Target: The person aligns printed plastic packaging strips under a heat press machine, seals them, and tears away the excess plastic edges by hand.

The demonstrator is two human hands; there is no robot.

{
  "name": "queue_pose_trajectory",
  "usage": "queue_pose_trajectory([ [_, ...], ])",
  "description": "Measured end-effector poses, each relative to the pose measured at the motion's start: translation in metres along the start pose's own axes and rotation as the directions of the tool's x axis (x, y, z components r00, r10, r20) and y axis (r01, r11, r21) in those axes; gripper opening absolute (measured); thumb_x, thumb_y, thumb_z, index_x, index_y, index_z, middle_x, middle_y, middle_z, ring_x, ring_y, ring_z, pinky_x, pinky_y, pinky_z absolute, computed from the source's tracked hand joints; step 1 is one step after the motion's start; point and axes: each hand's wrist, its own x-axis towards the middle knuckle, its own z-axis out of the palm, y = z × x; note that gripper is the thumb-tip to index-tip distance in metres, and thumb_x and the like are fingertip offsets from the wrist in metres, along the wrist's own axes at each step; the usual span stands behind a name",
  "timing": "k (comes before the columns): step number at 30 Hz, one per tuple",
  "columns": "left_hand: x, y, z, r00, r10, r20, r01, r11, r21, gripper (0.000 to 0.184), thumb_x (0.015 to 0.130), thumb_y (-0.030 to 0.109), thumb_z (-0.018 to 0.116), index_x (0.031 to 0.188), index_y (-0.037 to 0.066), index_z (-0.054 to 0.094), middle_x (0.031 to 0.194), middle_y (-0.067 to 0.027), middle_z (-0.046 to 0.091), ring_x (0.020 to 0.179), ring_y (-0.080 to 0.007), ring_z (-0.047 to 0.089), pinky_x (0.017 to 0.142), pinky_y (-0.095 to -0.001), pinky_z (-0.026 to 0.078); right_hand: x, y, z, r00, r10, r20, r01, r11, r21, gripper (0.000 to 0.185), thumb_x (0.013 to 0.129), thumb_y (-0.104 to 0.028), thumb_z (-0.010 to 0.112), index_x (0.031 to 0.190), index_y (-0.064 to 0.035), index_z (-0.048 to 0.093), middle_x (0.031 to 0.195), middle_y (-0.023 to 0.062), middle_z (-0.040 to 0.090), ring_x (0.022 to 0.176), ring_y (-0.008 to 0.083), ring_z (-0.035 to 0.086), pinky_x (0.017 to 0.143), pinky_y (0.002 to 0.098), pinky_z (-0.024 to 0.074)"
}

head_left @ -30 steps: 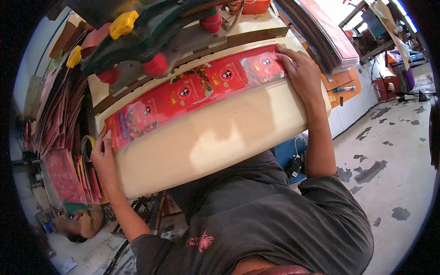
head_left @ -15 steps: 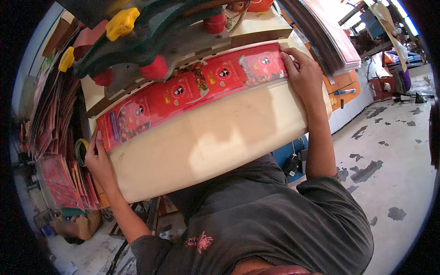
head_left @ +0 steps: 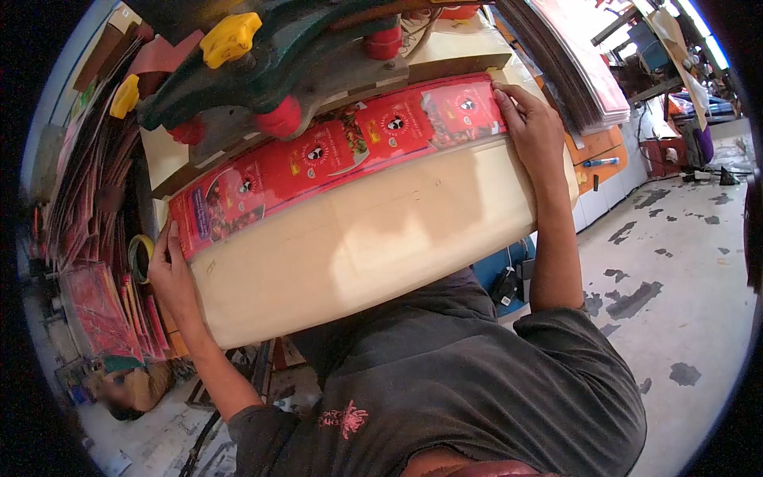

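A long red printed plastic sheet [head_left: 278, 187], with a row of panda-logo panels and food pictures, lies across the cream work surface [head_left: 381, 230] against the machine's base. At its left end my left hand [head_left: 172, 274] pinches the edge, thumb on top and the other fingers partly hidden. My right hand [head_left: 531, 127] holds the opposite end, with thumb and forefinger at the corner. The sheet stays flat between both hands, its far edge along a cream bar.
Above the sheet stands a dark green machine frame [head_left: 318, 60] with yellow knobs [head_left: 230, 40] and red feet. Stacked printed sheets [head_left: 572, 63] lie at right, more bundles [head_left: 95, 191] at left beside a tape roll [head_left: 141, 258]. Another person [head_left: 139, 389] is at lower left.
The view has shifted slightly. Both hands keep their hold on the sheet's ends, and the sheet's place against the bar looks almost the same.
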Motion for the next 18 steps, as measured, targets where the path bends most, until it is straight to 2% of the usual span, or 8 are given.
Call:
queue_pose_trajectory([
  [10, -0.006, 0.026, -0.005, 0.997, -0.062, -0.039, 0.062, 0.998, -0.012, 0.049, 0.103, 0.041, 0.058, 0.126, -0.001, 0.068, 0.121, -0.0222, 0.071, 0.113, -0.0272, 0.069, 0.098, -0.0339, 0.049, 0.000, 0.001, 0.003, 1.000, 0.022, 0.017, -0.024, 0.996, 0.091, 0.031, 0.099, -0.039, 0.061, 0.115, -0.0161, 0.075, 0.095, 0.0214, 0.074, 0.091, 0.0352, 0.074, 0.081, 0.0417, 0.0548],
  [11, -0.007, 0.033, -0.006, 0.997, -0.069, -0.039, 0.068, 0.997, -0.037, 0.049, 0.103, 0.041, 0.059, 0.125, -0.001, 0.068, 0.119, -0.0223, 0.071, 0.112, -0.0270, 0.069, 0.098, -0.0337, 0.049, 0.000, -0.001, 0.002, 0.999, 0.029, 0.021, -0.030, 0.997, 0.073, 0.031, 0.100, -0.035, 0.061, 0.116, -0.0117, 0.075, 0.097, 0.0225, 0.074, 0.093, 0.0357, 0.074, 0.081, 0.0404, 0.0549],
  [13, -0.003, 0.019, -0.002, 0.998, -0.037, -0.054, 0.034, 0.998, -0.062, 0.046, 0.102, 0.040, 0.060, 0.123, 0.000, 0.070, 0.115, -0.0221, 0.072, 0.108, -0.0280, 0.071, 0.094, -0.0343, 0.050, 0.002, 0.007, 0.003, 0.999, -0.043, 0.029, 0.039, 0.990, 0.134, 0.034, 0.100, -0.030, 0.062, 0.120, -0.0038, 0.072, 0.102, 0.0231, 0.074, 0.093, 0.0292, 0.075, 0.082, 0.0368, 0.0546],
  [14, -0.001, 0.016, -0.001, 0.997, -0.044, -0.065, 0.041, 0.998, -0.038, 0.044, 0.102, 0.039, 0.061, 0.122, 0.001, 0.071, 0.113, -0.0221, 0.072, 0.105, -0.0304, 0.072, 0.092, -0.0351, 0.051, 0.001, 0.005, 0.005, 0.997, -0.070, 0.012, 0.067, 0.981, 0.182, 0.035, 0.100, -0.031, 0.062, 0.122, -0.0052, 0.072, 0.105, 0.0228, 0.074, 0.094, 0.0267, 0.075, 0.083, 0.0363, 0.0542],
  [15, -0.001, 0.014, 0.001, 0.996, -0.052, -0.074, 0.051, 0.999, -0.015, 0.043, 0.101, 0.039, 0.061, 0.121, 0.002, 0.072, 0.111, -0.0221, 0.073, 0.102, -0.0329, 0.072, 0.091, -0.0360, 0.052, 0.001, -0.002, -0.001, 0.996, 0.021, 0.084, -0.031, 0.993, 0.117, 0.036, 0.101, -0.032, 0.061, 0.124, -0.0063, 0.071, 0.109, 0.0228, 0.073, 0.098, 0.0266, 0.074, 0.085, 0.0365, 0.0537],
  [16, -0.001, 0.011, 0.002, 0.991, -0.081, -0.107, 0.081, 0.997, 0.003, 0.043, 0.101, 0.039, 0.061, 0.121, 0.002, 0.072, 0.111, -0.0221, 0.073, 0.102, -0.0329, 0.072, 0.091, -0.0360, 0.052, 0.002, 0.004, 0.003, 0.996, -0.075, 0.052, 0.066, 0.987, 0.147, 0.037, 0.102, -0.033, 0.060, 0.125, -0.0072, 0.070, 0.109, 0.0222, 0.073, 0.099, 0.0263, 0.073, 0.087, 0.0365, 0.0530],
  [18, 0.001, 0.005, 0.005, 0.994, 0.007, -0.106, -0.014, 0.998, -0.060, 0.039, 0.100, 0.039, 0.063, 0.121, 0.008, 0.073, 0.106, -0.0217, 0.073, 0.097, -0.0369, 0.071, 0.086, -0.0380, 0.053, 0.002, 0.005, 0.002, 0.997, -0.014, 0.082, 0.004, 0.993, 0.122, 0.037, 0.103, -0.033, 0.059, 0.123, -0.0044, 0.070, 0.107, 0.0210, 0.074, 0.100, 0.0268, 0.072, 0.087, 0.0372, 0.0525],
])
